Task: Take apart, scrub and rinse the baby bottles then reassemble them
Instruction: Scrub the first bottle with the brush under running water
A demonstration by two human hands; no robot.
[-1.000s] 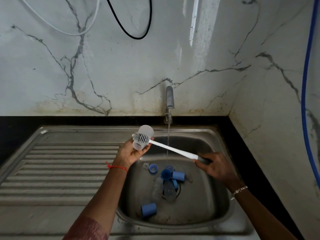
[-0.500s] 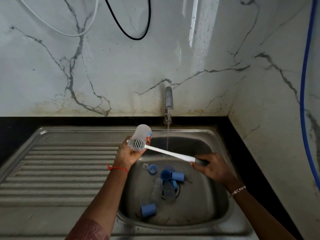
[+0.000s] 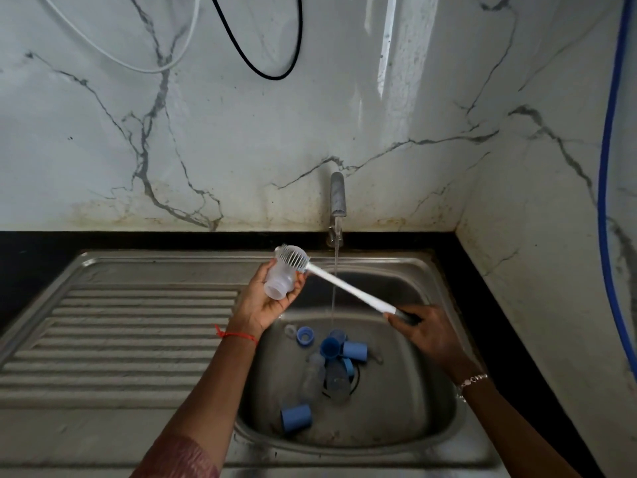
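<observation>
Blue plastic comes first, low in the frame: one cap (image 3: pixel 296 417) lies on its side by the near wall of the sink (image 3: pixel 344 451), apart from the rest. Past it, over the drain at centre, sit a heap of blue rings and caps (image 3: pixel 355 350) and two clear bottles (image 3: pixel 336 377) lying down. All are loose, so the taking apart looks done for these and their scrubbing is still to come.

Above the heap, right of centre, the right hand (image 3: pixel 429 338) has its fingers curled tight round the dark grip of the brush (image 3: pixel 348 288). Left of centre, the left hand (image 3: pixel 265 305) cradles the held bottle (image 3: pixel 280 283), thumb and fingers wrapped round its body, neck pointing down toward the viewer and bottom tilted up and away.

The change is in the brush head. A second ago it lay lower, across the bottle's body close to the fingers; now it sits at the far end, against the bottom. I judge the outside is being scrubbed end to end, with the inside and a rinse left to do.

Just behind, a thin stream of water (image 3: pixel 333 305) falls from the tap (image 3: pixel 337 194) onto the heap, clear of the held bottle. Cables (image 3: pixel 272 75) hang on the marble wall (image 3: pixel 241 150) at the top
</observation>
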